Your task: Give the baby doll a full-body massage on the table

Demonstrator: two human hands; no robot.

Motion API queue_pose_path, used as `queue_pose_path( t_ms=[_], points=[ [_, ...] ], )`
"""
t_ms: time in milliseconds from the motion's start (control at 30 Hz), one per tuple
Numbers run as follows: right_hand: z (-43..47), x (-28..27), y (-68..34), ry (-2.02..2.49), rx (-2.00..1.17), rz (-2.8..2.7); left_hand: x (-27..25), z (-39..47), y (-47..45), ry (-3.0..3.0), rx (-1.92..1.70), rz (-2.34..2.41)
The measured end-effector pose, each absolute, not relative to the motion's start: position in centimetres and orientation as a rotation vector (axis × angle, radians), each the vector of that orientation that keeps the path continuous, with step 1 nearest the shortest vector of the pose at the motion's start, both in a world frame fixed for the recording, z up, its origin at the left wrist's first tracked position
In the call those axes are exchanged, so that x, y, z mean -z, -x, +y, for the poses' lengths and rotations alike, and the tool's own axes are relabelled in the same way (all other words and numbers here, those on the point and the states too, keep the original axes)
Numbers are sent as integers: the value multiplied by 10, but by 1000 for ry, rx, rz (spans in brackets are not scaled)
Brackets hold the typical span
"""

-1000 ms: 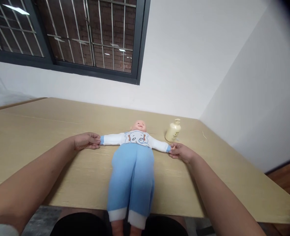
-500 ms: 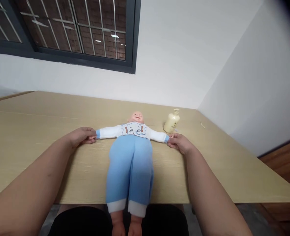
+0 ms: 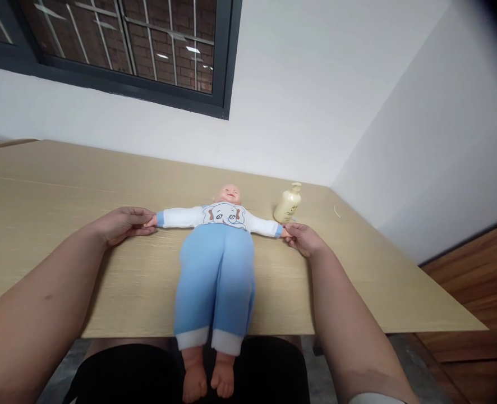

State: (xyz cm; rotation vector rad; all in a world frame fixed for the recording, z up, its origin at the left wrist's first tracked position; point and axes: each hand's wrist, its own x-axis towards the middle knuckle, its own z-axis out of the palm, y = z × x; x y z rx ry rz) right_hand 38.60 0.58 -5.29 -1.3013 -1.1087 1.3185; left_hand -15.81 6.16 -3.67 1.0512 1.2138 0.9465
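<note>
2 bare hands hold a doll, 1 at each end of its outstretched arms: the left hand has fingers and thumb closed around 1 little doll hand, and the right hand pinches the other, just past the blue cuff. From where I stand, the doll lies face up on the pale table, head at the far side, both feet poking out beyond the near edge. I'd judge it light for its length, soft and yielding under the clothes, with firmer, smoother plastic at head, hands and feet. Those small hands look slippery; the trunk or upper arms should give a surer hold, and little seems breakable. The elephant picture on its chest has no words I can make out. Dark lettering marks the pump bottle just beyond the right hand, too small to read.
</note>
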Motion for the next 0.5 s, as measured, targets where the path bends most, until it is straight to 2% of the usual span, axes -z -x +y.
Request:
queue_pose_path(
  t_ms=[233, 500],
  points=[
    [0, 49, -391, 1208, -1430, -1127, 42, 67, 163, -1057, -867, 1181],
    [15, 61, -381, 1291, -1187, -1166, 37, 56, 145, -1204, -900, 1243]
  ],
)
